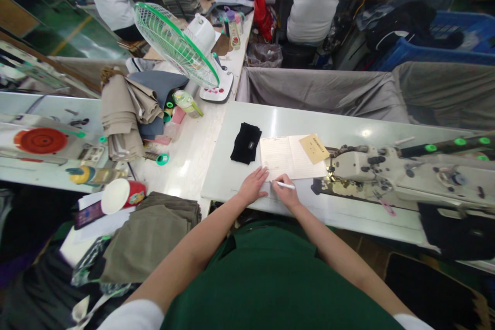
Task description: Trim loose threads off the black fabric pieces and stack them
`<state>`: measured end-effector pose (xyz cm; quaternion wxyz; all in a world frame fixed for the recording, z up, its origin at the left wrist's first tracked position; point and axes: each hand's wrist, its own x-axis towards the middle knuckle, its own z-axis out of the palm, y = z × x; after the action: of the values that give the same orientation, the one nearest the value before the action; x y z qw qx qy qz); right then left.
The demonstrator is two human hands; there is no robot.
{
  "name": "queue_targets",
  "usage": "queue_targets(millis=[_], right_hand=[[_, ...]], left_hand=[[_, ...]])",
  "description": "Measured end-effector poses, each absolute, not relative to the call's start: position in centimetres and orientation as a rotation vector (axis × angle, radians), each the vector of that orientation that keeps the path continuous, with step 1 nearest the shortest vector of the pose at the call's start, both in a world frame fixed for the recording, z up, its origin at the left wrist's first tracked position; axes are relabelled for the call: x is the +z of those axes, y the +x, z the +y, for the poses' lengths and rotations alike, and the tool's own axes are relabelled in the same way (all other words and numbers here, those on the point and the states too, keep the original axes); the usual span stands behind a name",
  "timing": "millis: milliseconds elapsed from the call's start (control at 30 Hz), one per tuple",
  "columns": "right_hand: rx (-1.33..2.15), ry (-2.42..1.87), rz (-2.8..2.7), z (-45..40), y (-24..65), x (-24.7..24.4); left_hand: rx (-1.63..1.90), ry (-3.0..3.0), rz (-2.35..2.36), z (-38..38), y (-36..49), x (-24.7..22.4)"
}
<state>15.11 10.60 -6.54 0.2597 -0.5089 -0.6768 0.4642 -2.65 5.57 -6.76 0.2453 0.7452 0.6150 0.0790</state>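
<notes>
An open notebook (276,153) with lined pages lies on the pale sewing table, and a tan card (313,148) rests on its right page. My left hand (252,186) is flat with its fingers spread, the fingertips at the notebook's lower left edge. Pinched in my right hand (286,194) is a white pen (285,184), just below the notebook's lower edge. A small stack of black fabric (246,143) with a little label sits to the left of the notebook.
A sewing machine (386,172) stands right of the notebook. Leftward are a green and white fan (178,44), folded tan fabric (121,113), a bottle (187,102), a red cup (135,193) and olive cloth (150,237). Two people in white shirts sit beyond the grey cloth bin (317,93).
</notes>
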Motion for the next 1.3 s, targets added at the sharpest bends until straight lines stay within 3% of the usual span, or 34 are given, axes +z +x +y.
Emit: queue_targets(millis=[800,1300], right_hand=[[1.303,-1.410,-1.713,10.6,14.8,-6.8],[1.064,-1.430,-1.748,10.4,18.9,-7.1]], left_hand=[[0.242,2.042,1.674,5.6,-2.8,-7.0],[0.208,2.034,1.680,5.7,-2.8,-6.8]])
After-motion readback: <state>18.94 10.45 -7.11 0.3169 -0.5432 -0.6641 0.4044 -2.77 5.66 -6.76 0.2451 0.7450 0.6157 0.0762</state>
